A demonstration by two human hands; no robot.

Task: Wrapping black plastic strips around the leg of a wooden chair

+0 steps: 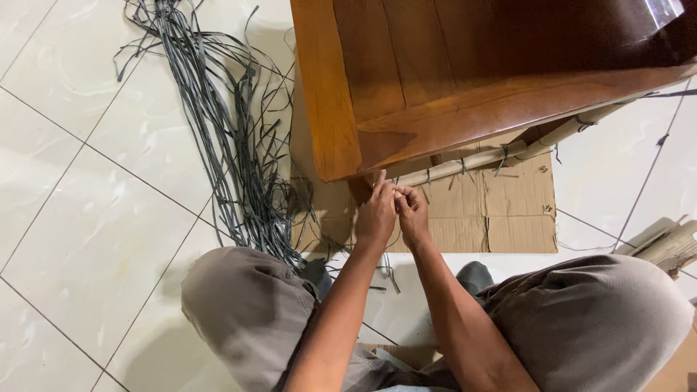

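Observation:
My left hand (376,213) and my right hand (412,215) are close together just below the corner of a brown wooden frame (341,109). Both pinch a thin dark strip at the near end of a pale rattan pole (501,154) that runs under the frame's edge. Dark strips are wound around the pole at intervals. The exact grip is hidden by my fingers. A flat piece of cardboard (508,218) lies under the frame.
A long bundle of dark grey strips (218,123) trails over the white tiled floor (80,181) at the left. My knees in grey trousers (247,305) fill the foreground. Pale wooden pieces (671,243) lie at the right edge.

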